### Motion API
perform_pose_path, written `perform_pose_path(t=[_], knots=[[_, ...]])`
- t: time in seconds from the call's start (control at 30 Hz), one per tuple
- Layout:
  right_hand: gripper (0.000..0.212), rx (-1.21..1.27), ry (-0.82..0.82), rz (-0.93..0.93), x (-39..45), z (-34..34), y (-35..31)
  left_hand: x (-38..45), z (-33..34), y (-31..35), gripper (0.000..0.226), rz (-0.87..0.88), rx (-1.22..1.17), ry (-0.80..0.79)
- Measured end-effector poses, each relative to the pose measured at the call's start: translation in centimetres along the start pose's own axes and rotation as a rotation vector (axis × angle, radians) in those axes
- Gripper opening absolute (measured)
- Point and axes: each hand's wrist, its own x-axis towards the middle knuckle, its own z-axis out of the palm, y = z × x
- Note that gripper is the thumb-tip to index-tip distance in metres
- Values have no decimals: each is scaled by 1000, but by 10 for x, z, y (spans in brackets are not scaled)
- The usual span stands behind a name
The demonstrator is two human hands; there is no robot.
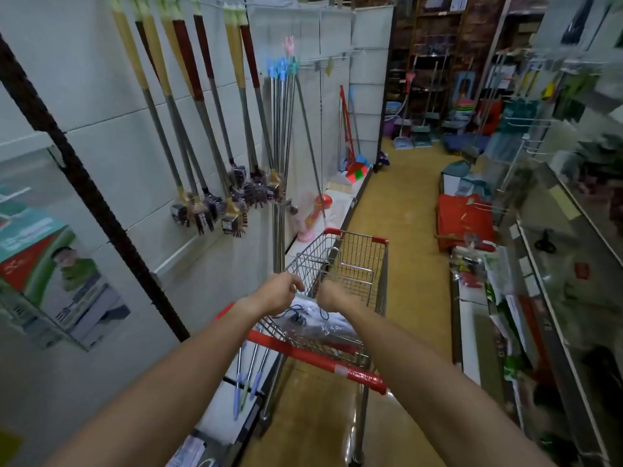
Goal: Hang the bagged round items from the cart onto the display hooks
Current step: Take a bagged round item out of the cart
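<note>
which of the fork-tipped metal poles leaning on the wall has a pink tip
The one whose pink tip stands highest in the bundle of poles, above the rest. The other tips around it are blue or teal and sit lower.

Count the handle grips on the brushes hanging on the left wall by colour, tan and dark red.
Tan grips: 4
Dark red grips: 4
Total: 8
</note>
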Motion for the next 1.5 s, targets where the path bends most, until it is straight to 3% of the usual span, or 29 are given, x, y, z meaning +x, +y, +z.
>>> perform_pose_path(t=[0.1, 0.23, 0.33, 0.43, 0.53, 0.87, 1.0, 1.2, 1.5], knots=[[16, -10, -51, 62, 1, 7, 2, 6, 7, -4, 37, -22, 37, -29], [31, 89, -69, 73, -1, 14, 2, 7, 13, -5, 34, -50, 77, -75], [8, 167, -30, 139, 2, 17, 5, 8, 18, -9, 34, -69, 92, -84], [28, 276, 59, 181, 8, 14, 4, 10, 22, -10, 32, -68, 93, -70], [22, 362, 147, 164, 17, 8, 6, 13, 21, -7, 32, -84, 72, -41], [20, 435, 260, -146, 5, -47, -11, 31, -9, 8, 34, -94, -75, 161], [12, 410, 296, -272, -7, -74, -26, 34, -33, 16, 45, 11, -151, 239], [11, 511, 287, -357, -25, -113, -53, 30, -70, 36, 15, 105, -263, 338], [24, 645, 290, -517, -55, -152, -95, 2, -123, 42, 4, 147, -365, 521]])
